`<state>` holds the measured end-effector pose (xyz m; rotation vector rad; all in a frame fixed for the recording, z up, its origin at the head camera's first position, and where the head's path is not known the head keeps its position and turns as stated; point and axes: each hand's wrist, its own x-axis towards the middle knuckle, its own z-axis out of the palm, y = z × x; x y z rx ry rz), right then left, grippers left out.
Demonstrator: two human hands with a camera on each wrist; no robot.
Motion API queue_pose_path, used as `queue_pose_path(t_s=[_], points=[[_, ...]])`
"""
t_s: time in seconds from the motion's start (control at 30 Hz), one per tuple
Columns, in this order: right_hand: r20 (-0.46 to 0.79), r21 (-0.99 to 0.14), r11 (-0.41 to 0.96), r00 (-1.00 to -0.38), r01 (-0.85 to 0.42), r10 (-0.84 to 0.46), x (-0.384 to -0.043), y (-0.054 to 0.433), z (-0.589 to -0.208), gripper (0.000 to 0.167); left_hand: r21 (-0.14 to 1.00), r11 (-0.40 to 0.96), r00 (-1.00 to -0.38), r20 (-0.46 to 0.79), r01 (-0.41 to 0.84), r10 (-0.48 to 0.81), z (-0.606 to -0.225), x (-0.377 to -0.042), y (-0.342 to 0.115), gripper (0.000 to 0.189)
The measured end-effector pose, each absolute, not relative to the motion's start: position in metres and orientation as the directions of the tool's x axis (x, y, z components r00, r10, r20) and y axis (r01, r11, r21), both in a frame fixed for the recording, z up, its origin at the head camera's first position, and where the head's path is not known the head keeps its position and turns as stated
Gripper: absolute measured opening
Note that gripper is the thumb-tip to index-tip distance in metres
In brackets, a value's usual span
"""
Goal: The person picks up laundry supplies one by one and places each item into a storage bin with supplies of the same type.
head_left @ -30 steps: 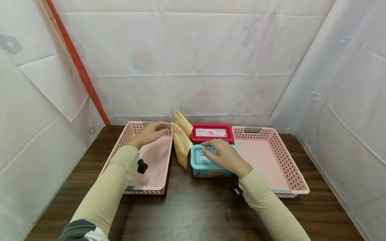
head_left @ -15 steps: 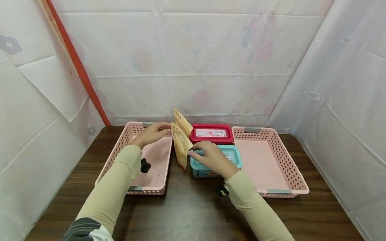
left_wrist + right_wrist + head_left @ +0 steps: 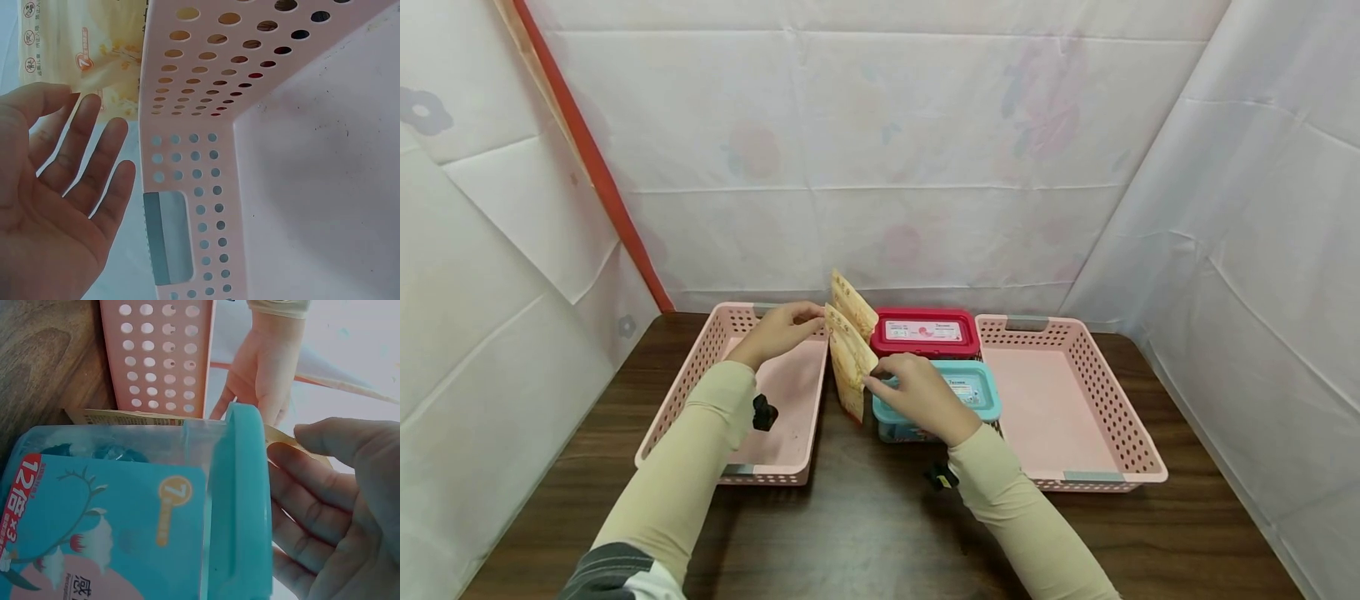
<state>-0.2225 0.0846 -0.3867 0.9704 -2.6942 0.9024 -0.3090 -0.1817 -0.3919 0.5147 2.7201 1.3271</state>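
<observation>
Two flat yellow pouches stand upright at the middle of the table: a front pouch and a rear pouch. My left hand pinches the front pouch's upper left corner between thumb and index finger, over the rim of the left pink basket. At the pouch's right edge, my right hand pinches with thumb and forefinger; its other fingers are loosely bent beside the lid of a turquoise-lidded box. Behind that box sits a red-lidded box.
The left pink basket lies left of the pouches, a right pink basket beyond the boxes. Both stand on a dark wooden table. A white cloth wall rises close behind them.
My right hand has moved left from above the turquoise lid to the front pouch's right edge and taken hold there. My left hand has barely moved at the pouch's corner.
</observation>
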Motion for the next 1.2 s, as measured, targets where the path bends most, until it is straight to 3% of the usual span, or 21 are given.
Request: queue_pose_path(t_s=[1.2], points=[[0.456,-0.418,0.576,-0.711,-0.703,-0.536,-0.2177,0.0816,-0.3848,0.013,0.805,0.532,-0.944,0.102,0.264,0.313,-0.3844,-0.3039,-0.1766,0.032]])
